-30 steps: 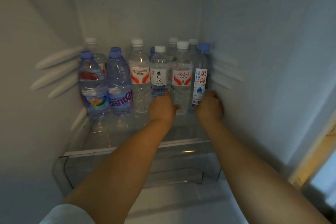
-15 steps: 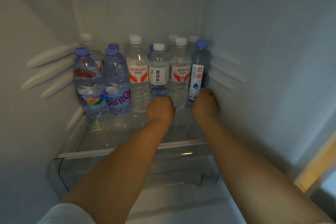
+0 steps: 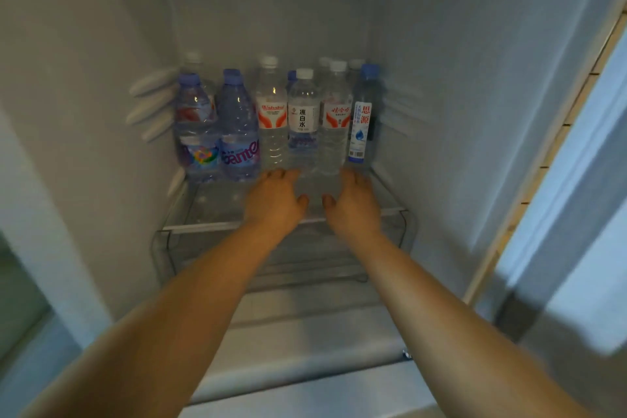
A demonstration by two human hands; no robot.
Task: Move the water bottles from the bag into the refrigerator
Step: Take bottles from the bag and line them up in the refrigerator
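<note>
Standing upright on your refrigerator shelf, the water bottles are packed against the back wall, seemingly to save room, while your left hand and right hand hover wide, empty.

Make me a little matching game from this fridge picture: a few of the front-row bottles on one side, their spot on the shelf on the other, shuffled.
Things:
1. bottle with the white and blue droplet label
2. bottle with the colourful swirl label
3. Wahaha bottle

Places:
A. far left of the front row
B. far right, by the fridge wall
C. above the left hand

Pairs: 1-B, 2-A, 3-C
</note>
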